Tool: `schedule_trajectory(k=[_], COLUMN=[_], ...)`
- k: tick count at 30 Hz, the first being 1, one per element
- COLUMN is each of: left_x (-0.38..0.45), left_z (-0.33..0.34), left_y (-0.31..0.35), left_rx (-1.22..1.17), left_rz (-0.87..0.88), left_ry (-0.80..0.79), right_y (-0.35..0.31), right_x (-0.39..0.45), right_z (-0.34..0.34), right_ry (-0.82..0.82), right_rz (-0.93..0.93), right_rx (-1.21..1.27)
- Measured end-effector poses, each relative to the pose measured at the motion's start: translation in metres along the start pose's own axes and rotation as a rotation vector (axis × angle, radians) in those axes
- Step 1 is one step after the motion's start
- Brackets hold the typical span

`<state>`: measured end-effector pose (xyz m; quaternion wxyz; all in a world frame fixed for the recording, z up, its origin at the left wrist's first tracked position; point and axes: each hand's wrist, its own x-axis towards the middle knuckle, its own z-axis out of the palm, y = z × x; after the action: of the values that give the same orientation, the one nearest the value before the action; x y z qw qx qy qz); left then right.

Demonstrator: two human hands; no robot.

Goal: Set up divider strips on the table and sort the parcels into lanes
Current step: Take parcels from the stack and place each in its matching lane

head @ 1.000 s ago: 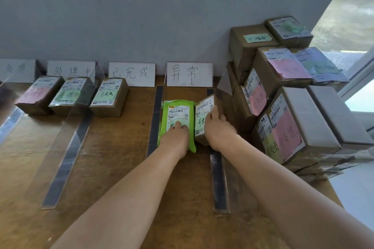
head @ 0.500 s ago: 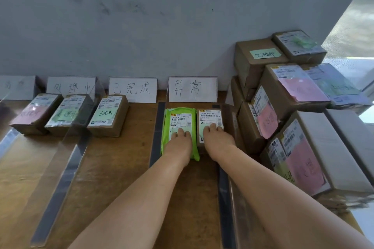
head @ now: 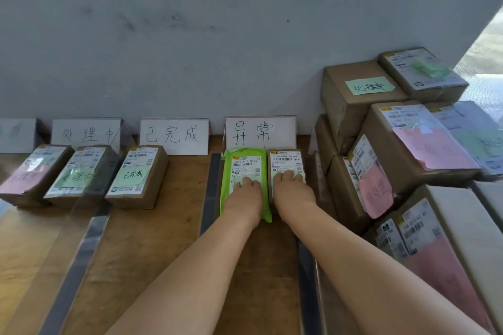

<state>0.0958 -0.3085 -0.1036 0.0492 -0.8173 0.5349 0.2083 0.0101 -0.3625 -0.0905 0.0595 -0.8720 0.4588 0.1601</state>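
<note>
A green mailer parcel (head: pixel 245 163) and a small brown box (head: pixel 285 162) lie side by side in the rightmost lane, just under the white sign (head: pixel 260 132). My left hand (head: pixel 245 196) presses flat on the green mailer. My right hand (head: pixel 292 193) presses flat on the brown box. Dark divider strips (head: pixel 211 193) (head: pixel 306 280) run along both sides of this lane. Another clear-and-dark strip (head: pixel 79 258) separates lanes further left. Three small brown boxes (head: pixel 137 177) (head: pixel 79 175) (head: pixel 32 174) sit in the left lanes under their signs (head: pixel 174 134) (head: pixel 85 132).
A tall stack of brown parcels (head: pixel 408 160) with pink and green notes fills the table's right side, close to my right arm. The grey wall (head: pixel 217 35) stands directly behind the signs. The wooden table (head: pixel 152 239) shows between the strips.
The brown box, tilted on edge a second ago, now lies flat beside the green mailer. Both hands have pushed the two parcels further back towards the sign.
</note>
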Motion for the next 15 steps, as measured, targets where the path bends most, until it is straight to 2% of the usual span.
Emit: schedule_trajectory(k=[5,15], left_x=[-0.011,-0.077], left_z=[0.001,-0.015], left_y=[-0.001,0.0], left_rx=[0.004,0.07], left_rz=[-0.006,0.023], left_ry=[0.042,0.212], right_y=[0.005,0.013], right_x=[-0.007,-0.072], right_z=[-0.004,-0.005], right_ry=[-0.035,0.134], right_rz=[-0.022,-0.108], right_rx=[0.031,0.07])
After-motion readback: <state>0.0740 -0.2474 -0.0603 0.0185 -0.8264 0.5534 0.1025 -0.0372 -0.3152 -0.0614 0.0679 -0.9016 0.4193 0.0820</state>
